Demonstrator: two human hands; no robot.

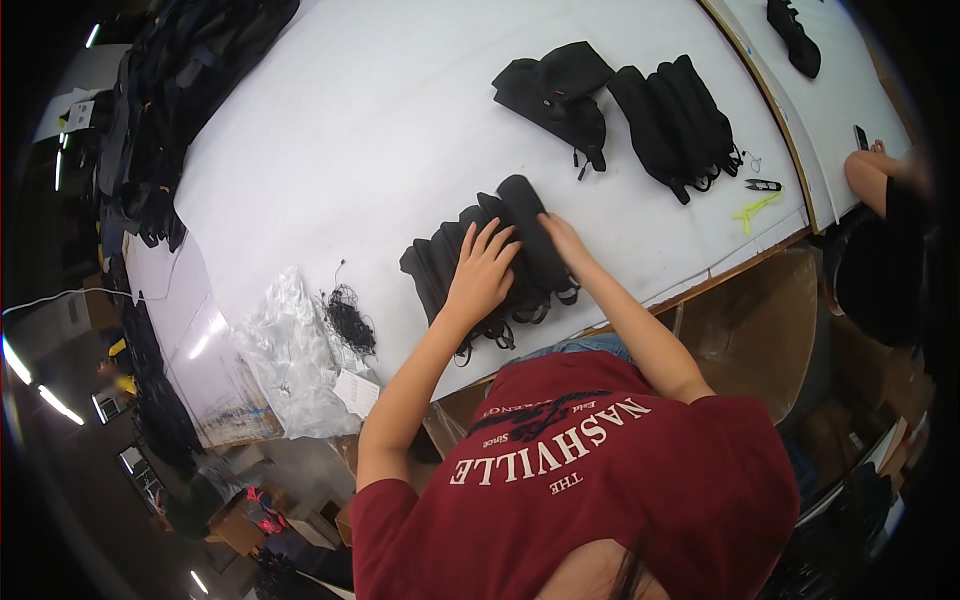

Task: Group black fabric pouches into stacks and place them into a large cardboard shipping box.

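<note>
A row of several rolled black fabric pouches with thin cords at their near ends lies near the table's front edge. My left hand rests on top of the row, its fingers spread. At the row's right end my right hand grips the side of the last black pouch; its fingertips are partly hidden against the fabric. Farther right lies a second group of black pouches, with a loosely folded black pouch beside it, a cord hanging from its near end.
On the white table lie a crumpled clear plastic bag, tangled black cords, small snips and a yellow strip. Dark fabric is heaped at far left. Another person's arm shows at right.
</note>
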